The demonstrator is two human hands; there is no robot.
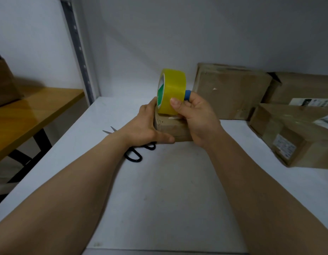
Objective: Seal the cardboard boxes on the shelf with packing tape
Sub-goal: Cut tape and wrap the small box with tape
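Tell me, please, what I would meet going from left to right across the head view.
Wooden table → metal upright → scissors → tape roll → flat cardboard box → labelled box.

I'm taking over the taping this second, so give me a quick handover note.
Right hand grips the tape roll, upright on the small box.
Left hand presses that box's left side.
Scissors lie on the shelf under the left wrist.
Three other boxes sit to the right.
Done: no laid strip visible on the small box.
Left: tape it, cut, then the others.
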